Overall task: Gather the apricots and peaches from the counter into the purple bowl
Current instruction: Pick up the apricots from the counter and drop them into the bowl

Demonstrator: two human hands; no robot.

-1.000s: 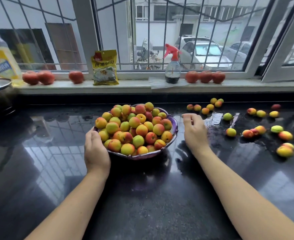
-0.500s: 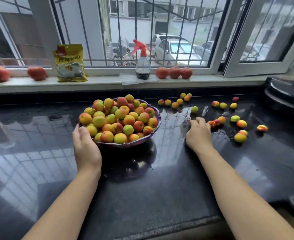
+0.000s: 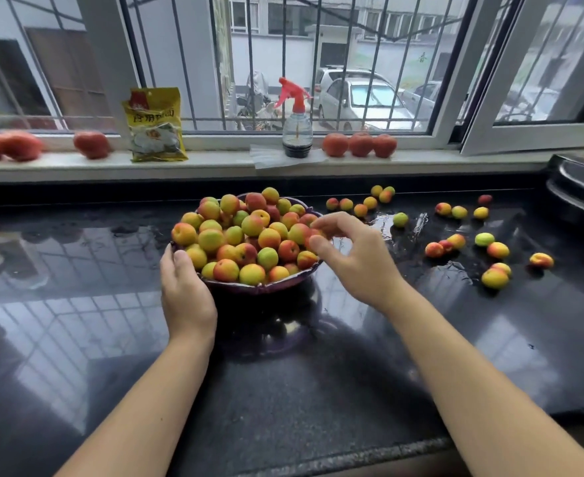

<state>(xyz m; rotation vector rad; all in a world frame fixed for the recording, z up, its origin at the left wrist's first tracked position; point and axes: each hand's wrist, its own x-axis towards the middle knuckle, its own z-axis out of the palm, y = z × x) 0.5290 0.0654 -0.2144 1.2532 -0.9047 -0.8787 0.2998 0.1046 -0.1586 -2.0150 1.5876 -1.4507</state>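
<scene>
Purple bowl [image 3: 283,286]: mid-counter, heaped so full that only its rim shows.
Your left hand [image 3: 185,297]: fingers wrap the bowl's near-left rim.
Your right hand [image 3: 356,259]: over the heap's right edge, fingertips curled around a fruit; the hold is hard to make out.
Loose fruit [image 3: 495,277]: scattered on the wet counter [image 3: 318,390] to the right.

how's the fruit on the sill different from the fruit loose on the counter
The sill fruit is larger and evenly red; the counter fruit is smaller and mixed yellow, green and orange. The sill fruit sits in tight rows; the counter fruit lies scattered on the wet black counter. Both are round and outside the bowl.
</scene>
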